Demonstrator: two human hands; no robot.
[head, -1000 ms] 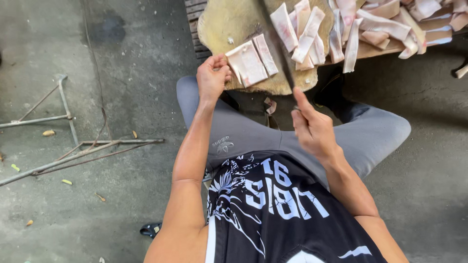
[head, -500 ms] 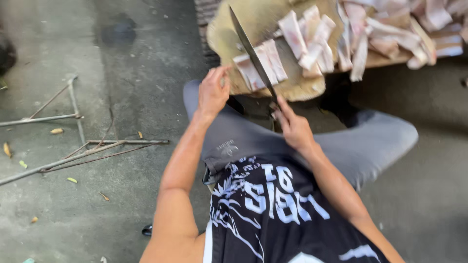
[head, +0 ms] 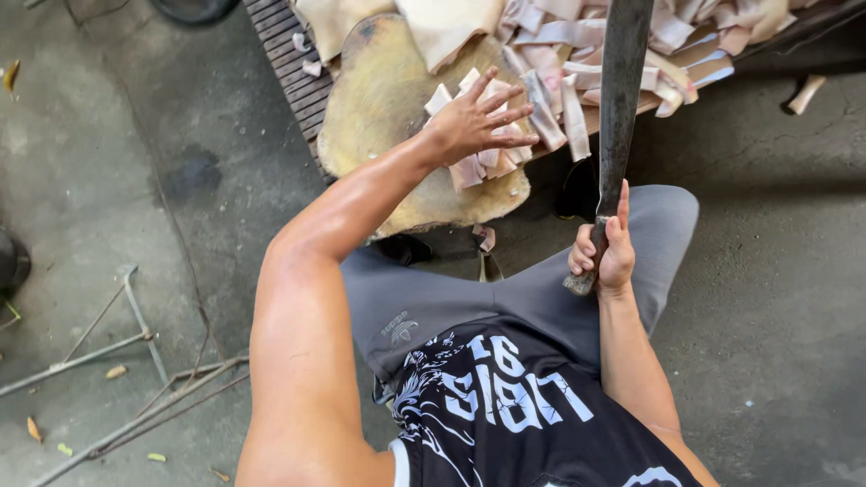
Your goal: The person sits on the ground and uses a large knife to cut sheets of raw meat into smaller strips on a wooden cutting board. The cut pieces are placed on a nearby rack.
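My right hand [head: 603, 252] grips the handle of a long dark cleaver [head: 619, 99], whose blade is raised upright toward the camera. My left hand [head: 476, 119] rests with fingers spread on a small stack of pale cut strips [head: 484, 160] lying on a round yellowish chopping block [head: 383, 99]. I sit with grey-trousered knees apart just below the block.
A heap of more pale strips [head: 577, 54] lies on a slatted wooden platform [head: 289, 63] behind the block. Thin metal rods [head: 108, 352] lie on the concrete floor at left, with a few scraps scattered about. A dark object sits at the left edge.
The cleaver has swung up from lying across the block to upright. My left hand moved from the block's near edge onto the strips, fingers now spread.
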